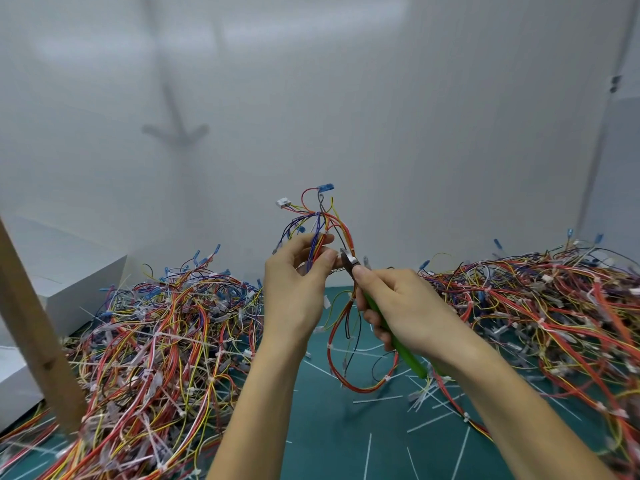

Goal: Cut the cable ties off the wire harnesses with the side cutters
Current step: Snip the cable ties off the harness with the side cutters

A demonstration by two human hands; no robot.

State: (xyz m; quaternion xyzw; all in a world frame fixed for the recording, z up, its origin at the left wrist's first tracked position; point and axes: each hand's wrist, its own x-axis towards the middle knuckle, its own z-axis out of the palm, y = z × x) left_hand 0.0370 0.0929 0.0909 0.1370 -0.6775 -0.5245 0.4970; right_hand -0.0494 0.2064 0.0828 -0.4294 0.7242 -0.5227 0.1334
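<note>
Right hand [412,313], grip tight around green side cutters [407,356]; left hand [294,289], grip tight on upheld wire harness [318,216].

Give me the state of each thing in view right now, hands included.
Left hand: pinches the harness, raised.
Right hand: grips the cutters by the green handles.
Cutters: head at the harness beside the left thumb; jaws unclear.
Harness: held up, lower loop hanging toward the mat.
Left pile: tangled heap, ties visible.
Right pile: tangled heap, ties visible.
Cut ties: loose on the mat.
</note>
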